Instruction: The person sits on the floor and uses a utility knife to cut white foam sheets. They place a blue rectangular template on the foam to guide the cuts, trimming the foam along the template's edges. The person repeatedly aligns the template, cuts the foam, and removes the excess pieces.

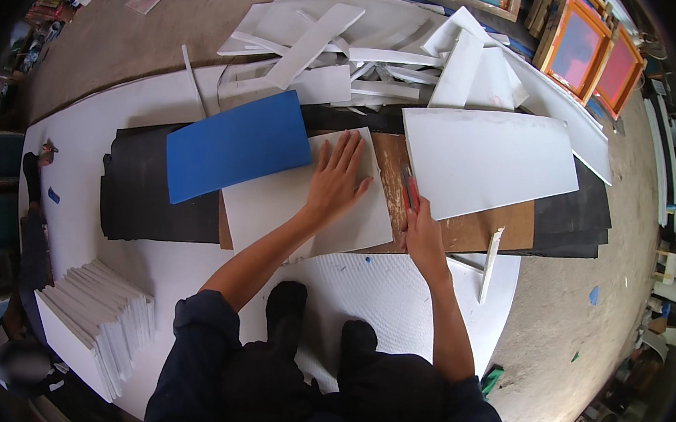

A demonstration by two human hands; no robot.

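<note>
My left hand (338, 179) lies flat with fingers stretched out on a white sheet (281, 214), pressing its upper part. A red utility knife (412, 193) is gripped in my right hand (424, 235), just beyond the sheet's right edge; its blade tip is too small to make out. Left of my left hand, a blue rectangular board (239, 148) overlaps the white sheet. On the right, a larger white board (487, 161) rests at a slant. Beneath them is a worn brown board (505, 226), on top of wide black sheets (151, 183).
White offcuts (352, 51) are heaped beyond the work area. A stack of white panels (99, 323) stands at the lower left. Narrow white strips (491, 264) lie near my right forearm. Orange-framed screens (579, 51) lean at the far right. My feet are on a white sheet.
</note>
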